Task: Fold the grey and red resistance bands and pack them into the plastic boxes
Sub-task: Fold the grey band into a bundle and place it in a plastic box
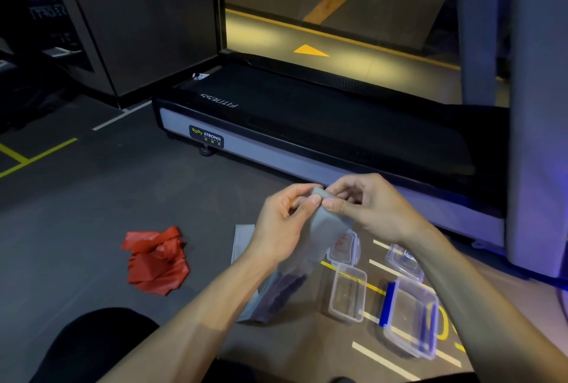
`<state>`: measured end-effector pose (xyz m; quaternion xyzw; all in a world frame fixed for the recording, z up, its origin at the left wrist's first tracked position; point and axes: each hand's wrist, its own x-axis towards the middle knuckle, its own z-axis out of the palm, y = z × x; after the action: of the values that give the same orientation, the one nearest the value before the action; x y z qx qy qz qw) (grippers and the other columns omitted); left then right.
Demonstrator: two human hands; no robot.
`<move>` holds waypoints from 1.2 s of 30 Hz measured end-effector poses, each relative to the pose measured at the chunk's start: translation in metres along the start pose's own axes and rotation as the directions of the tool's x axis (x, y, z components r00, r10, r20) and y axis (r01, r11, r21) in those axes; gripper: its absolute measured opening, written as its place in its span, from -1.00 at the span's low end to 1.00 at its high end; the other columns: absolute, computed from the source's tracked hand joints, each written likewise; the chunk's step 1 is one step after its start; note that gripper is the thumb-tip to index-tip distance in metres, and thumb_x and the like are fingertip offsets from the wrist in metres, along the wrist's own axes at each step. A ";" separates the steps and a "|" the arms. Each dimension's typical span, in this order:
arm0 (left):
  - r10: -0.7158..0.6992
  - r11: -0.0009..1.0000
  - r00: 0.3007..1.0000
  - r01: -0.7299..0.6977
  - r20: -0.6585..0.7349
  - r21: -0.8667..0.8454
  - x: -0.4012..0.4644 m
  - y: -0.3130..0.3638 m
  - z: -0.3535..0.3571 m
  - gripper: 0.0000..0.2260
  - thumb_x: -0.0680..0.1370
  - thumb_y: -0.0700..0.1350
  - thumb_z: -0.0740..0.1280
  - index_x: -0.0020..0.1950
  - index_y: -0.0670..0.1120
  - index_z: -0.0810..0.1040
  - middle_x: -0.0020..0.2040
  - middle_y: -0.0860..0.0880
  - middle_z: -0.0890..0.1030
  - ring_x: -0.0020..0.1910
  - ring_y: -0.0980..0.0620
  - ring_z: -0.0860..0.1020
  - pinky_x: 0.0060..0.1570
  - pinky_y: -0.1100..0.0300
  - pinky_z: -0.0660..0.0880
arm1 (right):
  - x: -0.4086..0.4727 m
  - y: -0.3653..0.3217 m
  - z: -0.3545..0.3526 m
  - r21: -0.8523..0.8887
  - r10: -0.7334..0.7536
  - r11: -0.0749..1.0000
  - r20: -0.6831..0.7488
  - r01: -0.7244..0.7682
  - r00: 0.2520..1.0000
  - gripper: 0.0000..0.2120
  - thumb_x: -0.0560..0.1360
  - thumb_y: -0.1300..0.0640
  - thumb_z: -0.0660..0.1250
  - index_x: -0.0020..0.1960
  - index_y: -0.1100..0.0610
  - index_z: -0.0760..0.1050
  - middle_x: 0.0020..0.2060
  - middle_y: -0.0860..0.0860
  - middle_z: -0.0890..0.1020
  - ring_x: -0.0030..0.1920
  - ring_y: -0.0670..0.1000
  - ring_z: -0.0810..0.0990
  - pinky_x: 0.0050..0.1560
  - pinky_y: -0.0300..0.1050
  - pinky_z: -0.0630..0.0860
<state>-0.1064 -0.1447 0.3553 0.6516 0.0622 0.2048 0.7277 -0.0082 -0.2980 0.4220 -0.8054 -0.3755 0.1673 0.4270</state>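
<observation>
Pinching the limp, light grey band (325, 229) by its top edge at frame centre, left hand (284, 222) and right hand (368, 210) should grip corners.

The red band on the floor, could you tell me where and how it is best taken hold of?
Probably pinch the raised loop at the far top of the red band, coming from above. The band lies crumpled in a loose heap, and that ridge stands clear of the floor, unlike its flat near edge.

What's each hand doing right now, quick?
Left hand: pinches the top edge of the grey band.
Right hand: pinches the same grey band edge, beside the left.
</observation>
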 end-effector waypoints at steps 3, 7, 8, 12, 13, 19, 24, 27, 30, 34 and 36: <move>-0.017 0.999 0.999 0.019 0.031 -0.035 -0.001 -0.002 0.000 -0.77 0.63 -0.16 0.37 0.29 -0.10 0.60 -0.02 -0.25 0.70 0.01 0.04 0.65 0.16 0.11 0.54 | 0.000 0.000 -0.002 -0.037 -0.001 0.999 -0.007 0.001 1.000 -0.89 0.50 0.01 0.53 -0.02 0.02 0.69 -0.17 0.07 0.71 -0.15 0.20 0.62 -0.01 0.24 0.57; -0.014 1.000 0.998 0.015 0.069 -0.019 -0.004 -0.002 0.000 -0.80 0.65 -0.23 0.34 0.27 -0.14 0.60 -0.02 -0.13 0.74 0.01 0.07 0.66 0.06 0.20 0.55 | 0.000 0.001 -0.005 -0.007 0.013 1.000 -0.041 -0.014 0.999 -0.90 0.49 0.09 0.54 -0.02 0.05 0.67 -0.28 -0.07 0.67 -0.26 -0.05 0.54 -0.11 0.09 0.56; -0.020 1.000 0.998 0.022 0.066 -0.018 -0.004 -0.003 0.000 -0.81 0.65 -0.22 0.33 0.25 -0.12 0.61 -0.02 -0.10 0.74 0.01 0.06 0.67 0.05 0.18 0.55 | 0.000 0.001 -0.005 -0.009 0.016 1.000 -0.042 -0.016 0.999 -0.90 0.49 0.09 0.54 -0.02 0.05 0.67 -0.30 -0.11 0.66 -0.27 -0.08 0.54 -0.12 0.04 0.55; -0.054 0.998 0.997 0.053 0.060 0.020 -0.003 -0.007 0.000 -0.83 0.66 -0.12 0.32 0.22 -0.06 0.63 0.04 -0.07 0.74 0.07 -0.04 0.68 0.13 -0.03 0.58 | 0.000 0.000 -0.006 -0.004 0.008 1.000 -0.047 -0.008 0.999 -0.92 0.50 0.09 0.53 -0.04 0.05 0.67 -0.31 -0.10 0.65 -0.26 -0.08 0.55 -0.12 0.02 0.54; -0.050 0.998 0.997 0.047 0.056 0.042 -0.003 -0.007 0.000 -0.83 0.66 -0.09 0.32 0.22 -0.04 0.63 0.05 -0.06 0.73 0.09 -0.05 0.68 0.14 -0.05 0.58 | 0.000 0.001 -0.006 -0.008 0.001 1.000 -0.045 -0.002 0.999 -0.93 0.51 0.08 0.52 -0.03 0.05 0.67 -0.30 -0.09 0.65 -0.26 -0.08 0.56 -0.11 0.05 0.55; -0.015 0.994 1.000 0.014 0.007 0.106 -0.002 -0.006 0.003 -0.85 0.66 -0.16 0.33 0.19 -0.05 0.65 0.02 0.04 0.73 0.02 0.16 0.66 0.03 0.25 0.54 | -0.002 0.001 -0.008 -0.054 -0.014 0.998 0.002 0.014 1.000 -0.95 0.57 0.06 0.45 0.01 0.01 0.62 -0.29 -0.11 0.68 -0.23 -0.12 0.57 -0.07 0.08 0.53; 0.013 0.989 1.000 -0.014 0.006 0.148 -0.003 -0.004 0.004 -0.88 0.66 -0.13 0.34 0.14 -0.03 0.65 -0.01 0.05 0.72 -0.02 0.19 0.64 0.00 0.27 0.53 | -0.002 -0.001 -0.008 -0.074 0.007 0.997 0.023 -0.006 1.000 -0.96 0.61 0.07 0.39 0.03 0.03 0.60 -0.25 -0.06 0.71 -0.22 -0.12 0.58 -0.05 0.09 0.54; 0.016 0.991 1.000 -0.015 -0.012 0.134 -0.003 -0.003 0.005 -0.92 0.65 -0.12 0.35 0.09 -0.02 0.64 -0.08 0.07 0.70 -0.09 0.21 0.62 -0.05 0.28 0.52 | -0.001 -0.001 -0.007 -0.105 0.013 0.994 0.048 -0.008 0.999 -0.94 0.64 0.09 0.34 0.03 0.04 0.59 -0.22 0.10 0.69 -0.24 -0.03 0.52 -0.13 0.06 0.49; -0.002 0.989 0.999 0.008 -0.042 0.148 -0.002 -0.004 0.005 -0.92 0.64 -0.08 0.36 -0.01 -0.03 0.62 -0.24 0.08 0.65 -0.23 0.20 0.55 -0.15 0.19 0.47 | 0.000 0.001 -0.005 -0.147 0.033 0.989 0.069 -0.022 0.997 -0.90 0.66 0.06 0.30 0.05 0.04 0.58 -0.18 0.14 0.67 -0.21 -0.02 0.52 -0.10 0.12 0.51; -0.008 0.990 0.999 0.015 -0.047 0.143 -0.002 -0.007 0.005 -0.88 0.64 -0.04 0.36 -0.03 -0.05 0.62 -0.26 0.05 0.66 -0.27 0.18 0.52 -0.19 0.15 0.42 | -0.001 0.001 -0.002 -0.092 0.064 0.994 0.116 -0.054 0.991 -0.86 0.62 -0.03 0.37 0.05 0.04 0.57 -0.29 -0.08 0.59 -0.28 -0.10 0.47 -0.19 -0.04 0.42; -0.014 0.989 0.999 0.020 -0.038 0.145 -0.003 -0.007 0.004 -0.88 0.62 0.00 0.36 -0.02 -0.01 0.63 -0.20 0.00 0.70 -0.22 0.15 0.56 -0.17 0.10 0.45 | -0.001 0.000 -0.002 -0.099 0.056 0.994 0.093 -0.047 0.994 -0.84 0.56 -0.01 0.45 0.03 0.07 0.59 -0.29 -0.10 0.58 -0.32 -0.11 0.46 -0.23 -0.09 0.40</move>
<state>-0.1057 -0.1503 0.3481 0.6986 0.0959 0.2054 0.6786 -0.0073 -0.2998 0.4232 -0.8256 -0.3825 0.1983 0.3643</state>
